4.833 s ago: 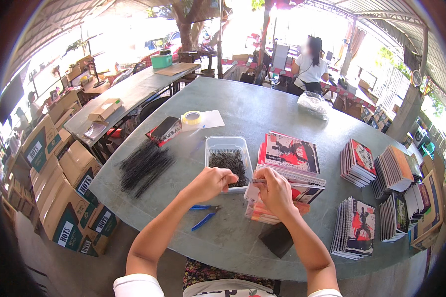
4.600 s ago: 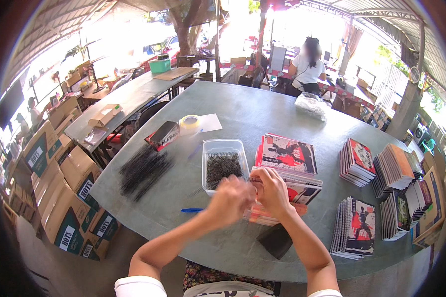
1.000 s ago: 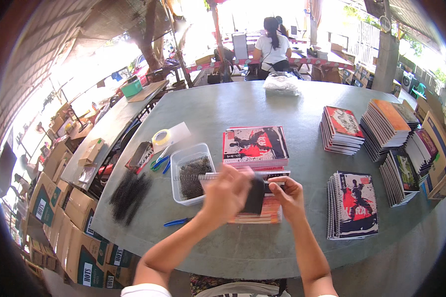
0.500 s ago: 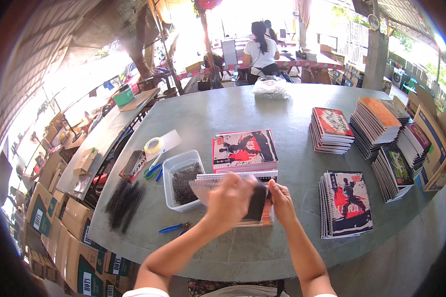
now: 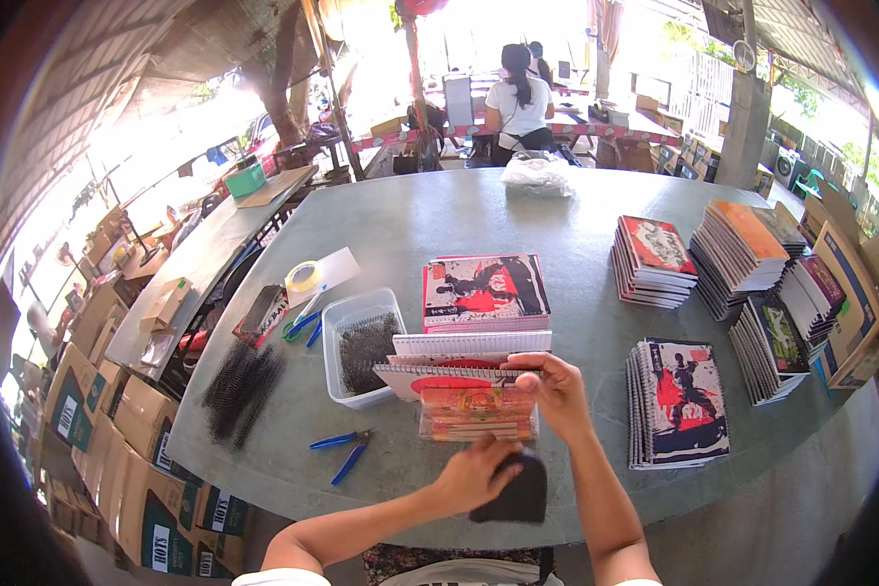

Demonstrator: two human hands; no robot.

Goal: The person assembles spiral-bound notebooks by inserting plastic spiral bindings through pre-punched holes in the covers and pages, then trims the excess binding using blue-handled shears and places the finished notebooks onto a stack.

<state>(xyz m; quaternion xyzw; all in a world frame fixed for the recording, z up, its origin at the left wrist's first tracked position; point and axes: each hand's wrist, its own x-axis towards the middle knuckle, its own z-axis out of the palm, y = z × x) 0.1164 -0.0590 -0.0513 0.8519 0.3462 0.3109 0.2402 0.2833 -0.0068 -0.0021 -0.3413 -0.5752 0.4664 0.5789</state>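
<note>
Grey table (image 5: 439, 225), left hand (image 5: 474, 476) on black pad (image 5: 518, 493)

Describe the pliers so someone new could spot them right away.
Start at the big grey-green table and find the clear plastic tub of black spiral coils. The pliers lie flat in front of it, near the table's front edge. Their bright blue handles set them apart from the black coil pile alongside.

Grey round table (image 5: 430, 220), bearing:
- clear tub (image 5: 354, 347) of black coils
- loose coils (image 5: 241, 389) by left edge
- blue pliers (image 5: 342, 451)
- tape roll (image 5: 305, 277) on white sheet
- notebook stacks, centre (image 5: 484, 293) and right (image 5: 654, 260)
- dark pad (image 5: 518, 496) at near edge
- plastic bag (image 5: 539, 174) at far side
</note>
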